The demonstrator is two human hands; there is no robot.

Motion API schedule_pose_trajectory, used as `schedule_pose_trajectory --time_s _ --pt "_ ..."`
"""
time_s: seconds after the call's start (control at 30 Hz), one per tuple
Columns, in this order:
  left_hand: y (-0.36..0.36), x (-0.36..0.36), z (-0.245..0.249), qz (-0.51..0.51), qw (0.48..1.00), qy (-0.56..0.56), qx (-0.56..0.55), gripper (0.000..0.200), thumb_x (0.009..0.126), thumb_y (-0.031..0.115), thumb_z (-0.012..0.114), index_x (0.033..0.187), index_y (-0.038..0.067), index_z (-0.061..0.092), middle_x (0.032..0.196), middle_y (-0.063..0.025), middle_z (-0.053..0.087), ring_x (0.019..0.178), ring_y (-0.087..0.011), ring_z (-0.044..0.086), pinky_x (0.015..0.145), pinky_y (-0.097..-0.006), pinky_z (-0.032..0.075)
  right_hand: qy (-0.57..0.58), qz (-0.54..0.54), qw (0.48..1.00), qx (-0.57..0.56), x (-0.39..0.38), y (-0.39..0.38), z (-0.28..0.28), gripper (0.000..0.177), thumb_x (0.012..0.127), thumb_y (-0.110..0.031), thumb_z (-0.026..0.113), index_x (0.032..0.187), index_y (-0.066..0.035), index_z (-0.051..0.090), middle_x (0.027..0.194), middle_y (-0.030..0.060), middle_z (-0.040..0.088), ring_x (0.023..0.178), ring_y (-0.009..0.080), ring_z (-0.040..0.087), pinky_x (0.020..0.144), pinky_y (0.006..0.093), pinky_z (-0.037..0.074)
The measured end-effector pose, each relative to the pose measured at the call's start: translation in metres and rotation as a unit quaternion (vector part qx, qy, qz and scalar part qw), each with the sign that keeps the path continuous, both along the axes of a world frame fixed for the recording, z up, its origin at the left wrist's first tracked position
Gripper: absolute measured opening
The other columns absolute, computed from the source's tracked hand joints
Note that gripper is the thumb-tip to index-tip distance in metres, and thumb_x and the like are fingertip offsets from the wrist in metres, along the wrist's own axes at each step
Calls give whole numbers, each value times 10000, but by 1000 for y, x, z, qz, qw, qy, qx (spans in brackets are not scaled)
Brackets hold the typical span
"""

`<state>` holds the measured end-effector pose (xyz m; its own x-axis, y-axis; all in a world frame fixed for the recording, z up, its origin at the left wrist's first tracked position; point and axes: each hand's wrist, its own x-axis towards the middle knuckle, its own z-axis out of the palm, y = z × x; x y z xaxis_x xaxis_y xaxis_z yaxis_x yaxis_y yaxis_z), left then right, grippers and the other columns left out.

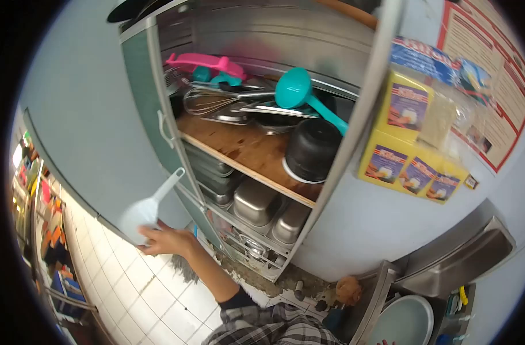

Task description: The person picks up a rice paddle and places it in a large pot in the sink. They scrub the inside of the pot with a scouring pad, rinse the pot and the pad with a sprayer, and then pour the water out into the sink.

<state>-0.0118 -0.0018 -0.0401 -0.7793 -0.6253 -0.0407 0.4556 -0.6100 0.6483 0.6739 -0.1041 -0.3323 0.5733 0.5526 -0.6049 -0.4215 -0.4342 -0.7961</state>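
My left hand (163,239) is closed on a white plastic scoop (141,215), gripping it by its round bowl. The scoop's handle (170,183), with a hole at its tip, points up and to the right. It is held in front of the open cabinet, and its bowl looks slightly blurred. At the bottom edge, only the fingertips of my right hand (385,343) show, near a large pale basin (409,325). Whether that hand holds anything is hidden.
On the cabinet's wooden shelf (239,146) lie a turquoise ladle (294,88), a whisk (207,102), a pink utensil (207,61) and a black pot (314,144). Steel pans (255,202) sit below. Yellow boxes (412,132) hang right; a steel sink (458,270) stands beneath.
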Motion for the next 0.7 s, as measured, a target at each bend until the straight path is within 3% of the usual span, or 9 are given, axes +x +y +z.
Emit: schedule_pose_trajectory --time_s 0.03,0.1,0.2,0.23,0.3,0.4,0.53,0.7 --pt "11 -11 -44 -80 996 -27 9 534 892 214 543 1239 19 187 1225 -207 379 1059 -271 501 828 -350 523 -70 -2 998 -1 4 2 -22 447 868 -219 416 1280 -169 250 1023 117 499 876 248 477 681 343 384" --pt "47 7 -80 -215 974 -59 -38 505 887 207 551 1216 37 207 1239 -209 360 1045 -264 509 807 -331 540 -178 0 984 15 12 4 -51 409 855 -121 461 1233 -133 306 878 118 602 724 220 578 551 287 464" --pt "101 39 -87 -352 930 -16 -108 479 876 196 573 1178 31 241 1111 -150 400 942 -209 519 775 -300 557 -209 -33 961 178 -10 22 -54 440 847 -96 487 1248 -141 312 893 138 600 555 146 484 447 234 391" --pt "119 53 -72 -366 923 6 -116 435 875 186 577 1156 23 287 1044 -121 415 904 -202 510 785 -301 532 -220 -13 954 206 -21 24 -31 422 862 -92 467 1250 -135 308 885 130 599 581 139 512 465 224 406" --pt "159 46 -95 -313 886 155 -303 385 872 165 585 1138 15 350 986 -98 471 840 -178 506 670 -283 511 -242 -37 954 171 -35 27 -3 392 869 -94 464 1232 -127 320 890 112 611 609 127 554 500 210 433" --pt "193 84 -97 -289 816 227 -446 352 884 182 552 1129 14 362 976 -99 470 834 -191 499 697 -315 484 -296 -69 943 135 -35 10 20 351 870 -71 457 1199 -103 340 838 92 621 605 117 568 500 212 436" --pt "191 123 -89 -279 785 243 -498 317 899 205 508 1116 14 378 964 -102 469 826 -208 488 734 -357 448 -317 -154 932 81 -34 -34 16 307 867 -33 443 1162 -74 370 820 91 633 600 116 573 494 212 431" --pt "165 151 -77 -243 788 239 -514 291 918 234 454 1099 12 398 949 -105 468 816 -229 475 779 -410 403 -337 -206 919 6 -37 -89 -13 298 850 -7 451 1137 -61 390 837 108 633 641 128 577 533 252 458"
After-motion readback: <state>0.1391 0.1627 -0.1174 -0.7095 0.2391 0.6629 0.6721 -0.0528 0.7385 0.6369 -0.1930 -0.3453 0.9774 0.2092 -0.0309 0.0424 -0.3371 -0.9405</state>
